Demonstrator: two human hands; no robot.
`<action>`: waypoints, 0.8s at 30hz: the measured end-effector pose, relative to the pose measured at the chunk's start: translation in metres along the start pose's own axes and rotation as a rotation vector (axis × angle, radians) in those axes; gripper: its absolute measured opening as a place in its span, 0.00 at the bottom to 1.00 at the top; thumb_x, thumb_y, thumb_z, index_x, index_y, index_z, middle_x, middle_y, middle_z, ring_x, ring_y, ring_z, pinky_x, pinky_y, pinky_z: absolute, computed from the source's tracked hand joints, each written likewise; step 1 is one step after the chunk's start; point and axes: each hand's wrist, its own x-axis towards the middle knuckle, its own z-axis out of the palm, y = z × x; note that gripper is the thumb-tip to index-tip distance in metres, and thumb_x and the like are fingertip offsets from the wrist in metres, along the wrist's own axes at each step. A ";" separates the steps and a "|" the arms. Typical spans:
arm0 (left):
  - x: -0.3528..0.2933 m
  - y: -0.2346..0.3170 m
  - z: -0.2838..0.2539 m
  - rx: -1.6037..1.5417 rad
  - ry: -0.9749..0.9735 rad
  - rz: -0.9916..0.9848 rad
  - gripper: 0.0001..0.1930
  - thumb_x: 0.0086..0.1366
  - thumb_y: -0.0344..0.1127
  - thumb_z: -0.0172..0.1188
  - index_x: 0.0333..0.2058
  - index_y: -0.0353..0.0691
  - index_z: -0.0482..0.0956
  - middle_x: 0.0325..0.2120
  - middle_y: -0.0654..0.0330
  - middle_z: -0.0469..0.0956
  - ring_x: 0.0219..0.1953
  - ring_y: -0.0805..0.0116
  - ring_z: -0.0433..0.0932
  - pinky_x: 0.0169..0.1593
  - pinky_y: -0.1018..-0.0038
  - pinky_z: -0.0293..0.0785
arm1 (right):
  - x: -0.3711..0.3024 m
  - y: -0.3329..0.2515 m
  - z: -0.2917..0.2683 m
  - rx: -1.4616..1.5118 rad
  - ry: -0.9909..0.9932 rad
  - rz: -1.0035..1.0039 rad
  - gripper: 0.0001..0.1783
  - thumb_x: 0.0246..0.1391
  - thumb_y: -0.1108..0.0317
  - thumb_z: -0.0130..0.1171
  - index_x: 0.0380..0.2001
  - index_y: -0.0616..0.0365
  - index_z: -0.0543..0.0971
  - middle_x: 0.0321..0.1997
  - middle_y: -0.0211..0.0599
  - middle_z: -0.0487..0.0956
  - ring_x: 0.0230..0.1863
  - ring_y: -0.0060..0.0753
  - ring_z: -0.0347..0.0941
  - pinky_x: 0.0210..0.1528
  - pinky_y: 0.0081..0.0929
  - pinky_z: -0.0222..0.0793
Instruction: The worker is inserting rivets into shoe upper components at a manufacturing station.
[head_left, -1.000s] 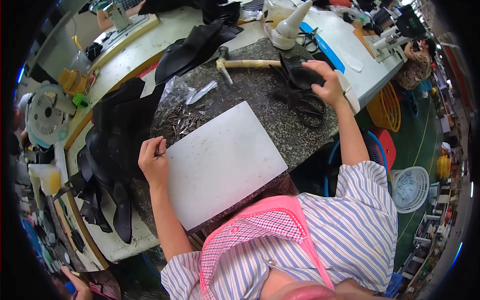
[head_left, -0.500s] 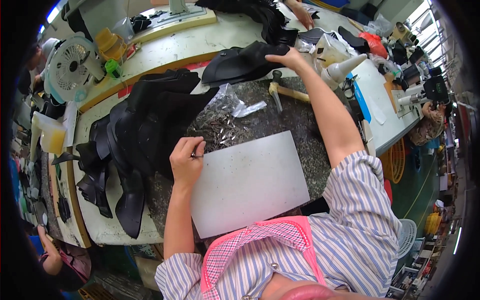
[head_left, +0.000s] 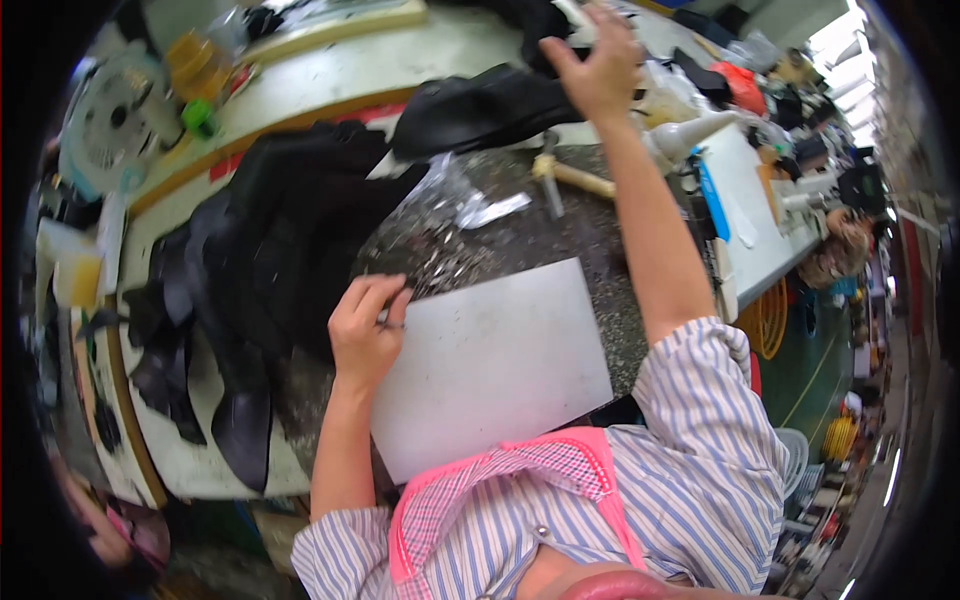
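Note:
My left hand point(head_left: 365, 328) is closed beside the upper left corner of a pale flat board point(head_left: 495, 365). A small dark, partly shiny item shows between its fingers, too little of it to name. With fingers apart, my right hand point(head_left: 603, 75) reaches to the far side, near dark pieces point(head_left: 535, 22) on the far table. Just below it lies a stack of black, curved, molded sheet pieces point(head_left: 470, 112), and the hand is off them. A larger heap of similar black pieces point(head_left: 290, 220) spreads to the left of the board.
A hammer point(head_left: 575, 178) lies on the dark speckled slab behind the board, by crumpled clear plastic point(head_left: 485, 208) and scattered scraps point(head_left: 445, 255). At far left stand a fan point(head_left: 115, 120) and a yellowish container point(head_left: 78, 275). A white cone-tipped bottle point(head_left: 690, 138) stands right of my forearm.
My right hand has let go of the black pieces by the hammer and moved farther away, opening its fingers. My left hand keeps its place by the board. The whole view has shifted slightly.

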 end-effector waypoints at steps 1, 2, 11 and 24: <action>0.001 0.002 0.000 -0.019 0.021 -0.027 0.08 0.45 0.25 0.62 0.27 0.38 0.76 0.23 0.58 0.73 0.23 0.64 0.73 0.24 0.76 0.69 | -0.001 -0.021 -0.020 0.106 -0.032 -0.037 0.27 0.38 0.55 0.62 0.41 0.58 0.71 0.43 0.40 0.71 0.46 0.39 0.65 0.47 0.34 0.57; 0.002 0.008 -0.008 -0.018 0.047 -0.052 0.09 0.44 0.26 0.63 0.27 0.38 0.76 0.23 0.58 0.73 0.23 0.64 0.73 0.24 0.77 0.69 | -0.007 -0.035 -0.032 0.355 -0.100 -0.082 0.21 0.40 0.60 0.61 0.39 0.57 0.73 0.42 0.39 0.72 0.46 0.39 0.65 0.45 0.31 0.59; 0.040 -0.012 -0.094 0.606 0.404 -0.111 0.13 0.46 0.37 0.63 0.32 0.41 0.76 0.28 0.59 0.72 0.29 0.60 0.73 0.32 0.70 0.69 | -0.066 -0.151 -0.009 0.430 -0.561 -0.325 0.42 0.27 0.53 0.67 0.51 0.49 0.63 0.47 0.39 0.66 0.48 0.46 0.62 0.48 0.35 0.58; 0.032 -0.013 -0.092 0.719 0.165 -0.249 0.33 0.46 0.63 0.54 0.45 0.44 0.70 0.27 0.55 0.74 0.30 0.58 0.74 0.34 0.67 0.69 | -0.047 -0.176 -0.024 1.125 -0.905 0.233 0.24 0.42 0.66 0.59 0.46 0.55 0.69 0.36 0.36 0.73 0.35 0.22 0.68 0.39 0.18 0.65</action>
